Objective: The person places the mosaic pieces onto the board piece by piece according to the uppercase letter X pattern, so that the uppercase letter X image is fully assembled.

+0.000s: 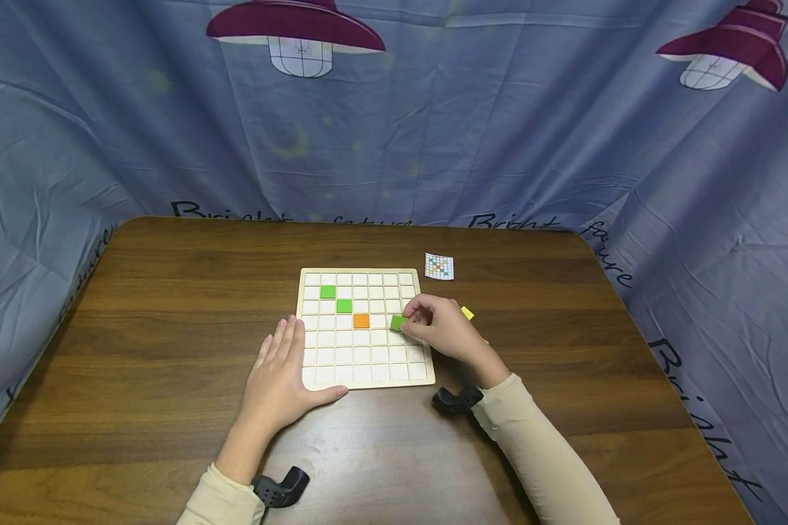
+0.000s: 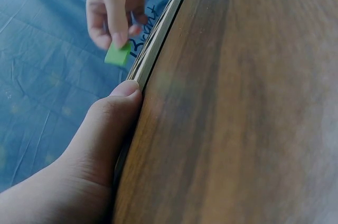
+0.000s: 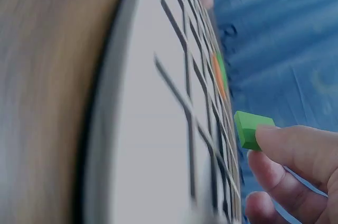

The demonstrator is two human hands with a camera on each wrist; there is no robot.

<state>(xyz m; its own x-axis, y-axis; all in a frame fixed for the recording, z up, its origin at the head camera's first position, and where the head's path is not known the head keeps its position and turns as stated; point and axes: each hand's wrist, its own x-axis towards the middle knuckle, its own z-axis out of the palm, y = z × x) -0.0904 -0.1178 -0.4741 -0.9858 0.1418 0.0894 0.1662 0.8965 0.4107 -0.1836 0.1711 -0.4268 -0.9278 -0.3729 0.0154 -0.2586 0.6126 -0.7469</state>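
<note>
A square wooden grid board (image 1: 368, 375) lies on the table, with two green tiles, one of them this green tile (image 1: 327, 292), and an orange tile (image 1: 361, 321) set in its cells along a diagonal. My right hand (image 1: 448, 327) pinches another green tile (image 1: 398, 322) between thumb and fingers. In the right wrist view this held green tile (image 3: 252, 129) is raised above the board's surface. My left hand (image 1: 279, 383) lies with straight fingers along the board's left edge, its thumb at the near edge. The left wrist view shows that thumb (image 2: 113, 118) touching the board's side.
Beyond the board's far right corner lies a small printed card (image 1: 439, 267) with a coloured grid pattern. A yellow tile (image 1: 468, 313) shows partly behind the right hand. The brown wooden table (image 1: 190, 292) is bordered by a blue curtain (image 1: 433, 146) at the back and sides.
</note>
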